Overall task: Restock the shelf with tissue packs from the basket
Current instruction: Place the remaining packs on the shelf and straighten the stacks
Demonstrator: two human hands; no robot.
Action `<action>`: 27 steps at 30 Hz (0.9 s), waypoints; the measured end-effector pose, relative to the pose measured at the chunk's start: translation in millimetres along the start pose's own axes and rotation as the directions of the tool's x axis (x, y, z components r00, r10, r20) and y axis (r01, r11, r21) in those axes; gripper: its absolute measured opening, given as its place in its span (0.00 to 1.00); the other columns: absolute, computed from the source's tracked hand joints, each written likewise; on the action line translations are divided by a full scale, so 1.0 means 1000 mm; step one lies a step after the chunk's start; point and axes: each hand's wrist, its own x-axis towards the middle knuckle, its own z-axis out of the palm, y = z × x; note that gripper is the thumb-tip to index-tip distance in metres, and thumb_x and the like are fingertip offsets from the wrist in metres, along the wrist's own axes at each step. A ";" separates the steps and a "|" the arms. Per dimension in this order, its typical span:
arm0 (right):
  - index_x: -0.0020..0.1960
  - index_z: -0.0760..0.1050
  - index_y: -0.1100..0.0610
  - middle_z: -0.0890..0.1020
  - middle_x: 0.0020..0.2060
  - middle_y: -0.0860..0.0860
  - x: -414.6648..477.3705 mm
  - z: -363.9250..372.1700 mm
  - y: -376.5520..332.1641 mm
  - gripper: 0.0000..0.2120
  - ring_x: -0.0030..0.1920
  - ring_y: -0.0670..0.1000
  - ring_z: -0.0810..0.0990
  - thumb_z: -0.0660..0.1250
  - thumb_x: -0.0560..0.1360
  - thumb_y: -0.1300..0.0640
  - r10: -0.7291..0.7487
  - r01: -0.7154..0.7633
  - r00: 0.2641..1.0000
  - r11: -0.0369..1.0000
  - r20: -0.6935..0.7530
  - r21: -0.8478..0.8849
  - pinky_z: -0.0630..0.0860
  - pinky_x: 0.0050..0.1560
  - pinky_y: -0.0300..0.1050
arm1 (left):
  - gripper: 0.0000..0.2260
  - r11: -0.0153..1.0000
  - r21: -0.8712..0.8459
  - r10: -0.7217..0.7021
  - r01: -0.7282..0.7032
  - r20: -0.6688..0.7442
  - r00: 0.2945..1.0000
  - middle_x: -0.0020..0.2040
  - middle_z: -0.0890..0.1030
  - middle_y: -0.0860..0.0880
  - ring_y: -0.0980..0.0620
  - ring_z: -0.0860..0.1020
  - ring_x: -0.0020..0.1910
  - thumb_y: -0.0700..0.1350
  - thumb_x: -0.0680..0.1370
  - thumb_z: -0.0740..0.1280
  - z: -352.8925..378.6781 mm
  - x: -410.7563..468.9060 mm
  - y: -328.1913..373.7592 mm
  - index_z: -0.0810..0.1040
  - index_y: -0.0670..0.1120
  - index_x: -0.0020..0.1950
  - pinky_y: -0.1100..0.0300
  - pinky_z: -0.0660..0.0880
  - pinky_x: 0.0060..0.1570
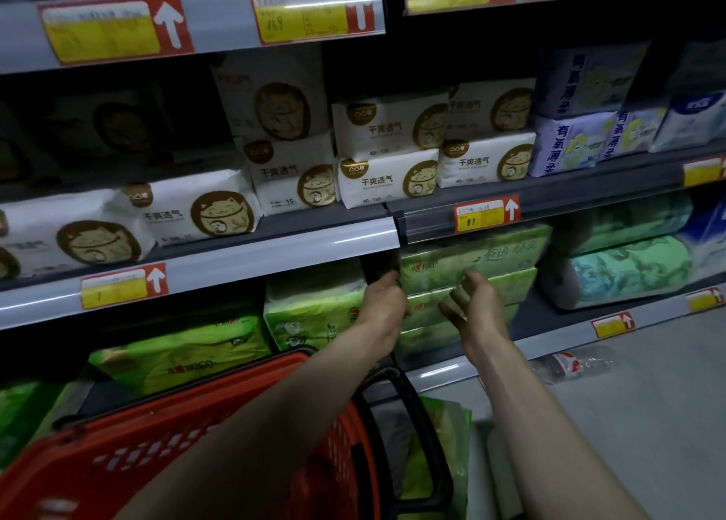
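Green tissue pack (506, 284) above the red basket (196, 441) is gripped edgewise by the left hand (383, 303), pressed by the spread-fingered right hand (477, 307); left overhanging, it could slide off.

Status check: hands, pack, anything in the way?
Left hand grips left end of green tissue pack, right hand open against its front. Pack on lower shelf. Red basket under forearms; nothing visibly blocking.

I read 干爽透气 on white packs (387, 180), 有氧薄柔 on lilac packs (565, 146), 茶语 on green pack (471, 260), 17 on price tag (481, 215).
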 end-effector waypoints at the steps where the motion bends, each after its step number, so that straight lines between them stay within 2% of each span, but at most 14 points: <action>1: 0.67 0.77 0.57 0.80 0.60 0.53 -0.001 -0.003 0.001 0.14 0.56 0.53 0.82 0.62 0.85 0.53 0.008 -0.009 1.000 0.999 -0.018 -0.049 0.81 0.56 0.52 | 0.32 1.000 -0.010 -0.014 0.014 0.021 1.000 0.61 0.84 0.45 0.43 0.80 0.57 0.24 0.69 0.55 -0.006 -0.005 0.002 0.79 0.45 0.68 0.56 0.75 0.50; 3: 0.58 0.79 0.60 0.83 0.58 0.56 -0.003 -0.012 0.001 0.11 0.52 0.57 0.84 0.63 0.85 0.54 0.021 -0.025 0.999 0.994 -0.040 -0.110 0.82 0.50 0.51 | 0.31 0.998 -0.031 -0.060 0.062 0.068 0.996 0.58 0.81 0.46 0.45 0.76 0.53 0.25 0.71 0.58 -0.016 -0.022 0.008 0.78 0.47 0.70 0.57 0.75 0.49; 6: 0.60 0.80 0.63 0.86 0.54 0.58 -0.015 -0.023 -0.002 0.12 0.50 0.59 0.86 0.64 0.84 0.55 -0.011 0.008 1.000 0.968 -0.011 -0.250 0.82 0.48 0.51 | 0.23 0.994 -0.052 -0.087 0.093 0.118 0.989 0.56 0.80 0.43 0.44 0.75 0.55 0.28 0.76 0.62 -0.037 -0.053 0.013 0.79 0.50 0.64 0.53 0.77 0.62; 8: 0.61 0.80 0.63 0.87 0.51 0.58 -0.030 -0.024 -0.001 0.12 0.52 0.61 0.87 0.64 0.84 0.56 -0.043 0.063 0.997 0.928 0.063 -0.366 0.82 0.53 0.53 | 0.18 0.994 -0.029 -0.099 0.104 0.143 0.985 0.61 0.84 0.42 0.43 0.82 0.57 0.32 0.79 0.64 -0.056 -0.078 0.018 0.78 0.48 0.66 0.54 0.79 0.61; 10: 0.57 0.82 0.62 0.88 0.48 0.58 -0.050 -0.018 0.004 0.09 0.50 0.62 0.87 0.65 0.84 0.58 -0.068 0.133 0.985 0.887 0.161 -0.441 0.82 0.55 0.56 | 0.18 0.994 0.007 -0.107 0.107 0.167 0.980 0.63 0.84 0.44 0.43 0.85 0.58 0.35 0.80 0.66 -0.078 -0.100 0.017 0.78 0.47 0.69 0.55 0.81 0.58; 13: 0.52 0.84 0.60 0.89 0.45 0.60 -0.079 -0.001 0.022 0.06 0.46 0.62 0.88 0.68 0.81 0.62 -0.117 0.264 0.945 0.824 0.305 -0.501 0.83 0.52 0.57 | 0.18 0.995 0.040 -0.102 0.097 0.147 0.984 0.62 0.85 0.47 0.43 0.85 0.58 0.37 0.81 0.68 -0.116 -0.132 0.011 0.78 0.48 0.70 0.54 0.82 0.58; 15: 0.51 0.86 0.59 0.89 0.43 0.58 -0.098 0.011 0.039 0.05 0.44 0.59 0.88 0.71 0.78 0.63 -0.119 0.339 0.906 0.779 0.406 -0.528 0.82 0.52 0.55 | 0.17 0.994 0.064 -0.096 0.088 0.126 0.987 0.61 0.86 0.47 0.42 0.85 0.59 0.38 0.81 0.68 -0.144 -0.154 0.006 0.78 0.47 0.69 0.54 0.82 0.56; 17: 0.52 0.87 0.54 0.89 0.43 0.51 -0.116 0.021 0.055 0.08 0.46 0.52 0.88 0.73 0.74 0.55 -0.099 0.414 0.861 0.706 0.499 -0.574 0.82 0.53 0.50 | 0.15 0.992 0.095 -0.095 0.086 0.095 0.991 0.59 0.87 0.46 0.42 0.85 0.57 0.38 0.81 0.67 -0.173 -0.180 0.002 0.79 0.47 0.68 0.54 0.81 0.56; 19: 0.53 0.87 0.48 0.89 0.45 0.45 -0.136 0.029 0.067 0.08 0.48 0.46 0.87 0.73 0.75 0.52 -0.070 0.527 0.795 0.571 0.602 -0.629 0.81 0.54 0.45 | 0.13 0.989 0.121 -0.091 0.086 0.036 0.995 0.57 0.87 0.45 0.44 0.85 0.52 0.37 0.82 0.64 -0.204 -0.204 -0.004 0.80 0.46 0.65 0.54 0.82 0.52; 21: 0.54 0.86 0.46 0.87 0.47 0.42 -0.155 0.041 0.076 0.07 0.50 0.42 0.85 0.72 0.78 0.53 -0.030 0.611 0.733 0.467 0.679 -0.639 0.80 0.54 0.44 | 0.12 0.986 0.141 -0.083 0.088 -0.040 0.996 0.55 0.88 0.45 0.46 0.86 0.48 0.37 0.82 0.64 -0.235 -0.230 -0.010 0.81 0.46 0.63 0.57 0.83 0.46; 24: 0.59 0.84 0.47 0.86 0.50 0.42 -0.178 0.064 0.092 0.08 0.50 0.40 0.84 0.72 0.80 0.53 0.016 0.686 0.645 0.428 0.764 -0.588 0.80 0.57 0.45 | 0.11 0.985 0.145 -0.070 0.094 -0.156 0.985 0.54 0.88 0.45 0.46 0.87 0.45 0.37 0.82 0.65 -0.276 -0.267 -0.017 0.82 0.45 0.63 0.58 0.82 0.43; 27: 0.62 0.81 0.43 0.85 0.54 0.38 -0.201 0.091 0.109 0.12 0.49 0.36 0.84 0.73 0.79 0.51 0.051 0.759 0.534 0.412 0.844 -0.505 0.80 0.53 0.40 | 0.10 0.992 0.083 -0.072 0.098 -0.269 0.960 0.52 0.88 0.44 0.46 0.87 0.43 0.36 0.82 0.65 -0.309 -0.309 -0.020 0.82 0.44 0.60 0.59 0.82 0.39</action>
